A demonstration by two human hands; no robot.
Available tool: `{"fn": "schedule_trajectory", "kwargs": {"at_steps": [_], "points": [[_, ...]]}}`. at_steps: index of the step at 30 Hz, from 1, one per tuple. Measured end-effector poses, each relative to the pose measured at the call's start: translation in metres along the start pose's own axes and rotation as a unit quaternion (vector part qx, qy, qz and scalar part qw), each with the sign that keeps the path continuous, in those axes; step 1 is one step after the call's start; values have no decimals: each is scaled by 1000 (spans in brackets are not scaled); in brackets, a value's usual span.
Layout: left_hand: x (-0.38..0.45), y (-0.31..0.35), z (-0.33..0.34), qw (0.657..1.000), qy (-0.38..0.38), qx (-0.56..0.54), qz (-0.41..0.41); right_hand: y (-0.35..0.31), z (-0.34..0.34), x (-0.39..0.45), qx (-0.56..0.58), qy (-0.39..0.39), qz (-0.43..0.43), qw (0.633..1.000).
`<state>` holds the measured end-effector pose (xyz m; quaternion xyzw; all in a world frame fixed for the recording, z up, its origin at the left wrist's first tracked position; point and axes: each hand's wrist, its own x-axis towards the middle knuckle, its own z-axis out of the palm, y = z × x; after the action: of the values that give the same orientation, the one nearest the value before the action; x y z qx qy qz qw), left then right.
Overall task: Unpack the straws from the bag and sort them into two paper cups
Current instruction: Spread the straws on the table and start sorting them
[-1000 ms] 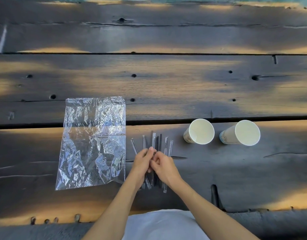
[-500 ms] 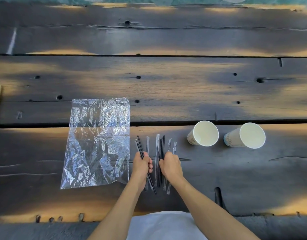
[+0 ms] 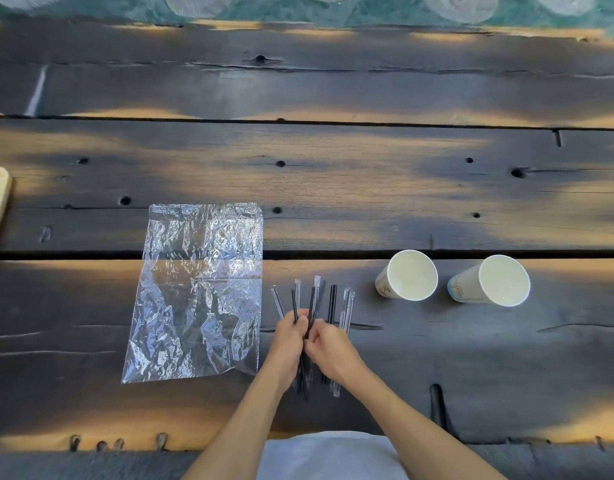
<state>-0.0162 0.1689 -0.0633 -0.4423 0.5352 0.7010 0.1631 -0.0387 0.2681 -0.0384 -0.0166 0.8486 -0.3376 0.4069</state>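
Both bare forearms reach forward from the lower edge, converging; the left hand (image 3: 287,341) is curled, fingers closed in a grasp, thumb side up; the right hand (image 3: 329,348) sits just beside it, fingertips pinched, touching the left's fingers.

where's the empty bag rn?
Head view: the bag lies flat on the table, left of centre, just left of the straws and the left hand; the cups stand well to its right.
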Motion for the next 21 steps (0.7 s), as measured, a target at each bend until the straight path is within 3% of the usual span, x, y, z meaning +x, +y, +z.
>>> {"fn": "schedule_trajectory", "kwargs": {"at_steps": [8,10,14,17,21], "points": [[-8,-2,-1,996,-22,77,29,3,-9,1,63,14,-21,998],[-5,-1,-1,998,3,61,22,3,-5,2,59,58,-5,997],[0,3,-6,999,42,3,4,5,0,4,-46,160,65,984],[-1,5,-9,999,37,-17,-2,6,-2,7,-137,134,105,976],[0,5,-8,999,37,-22,-2,4,-6,11,-150,119,120,974]]}}
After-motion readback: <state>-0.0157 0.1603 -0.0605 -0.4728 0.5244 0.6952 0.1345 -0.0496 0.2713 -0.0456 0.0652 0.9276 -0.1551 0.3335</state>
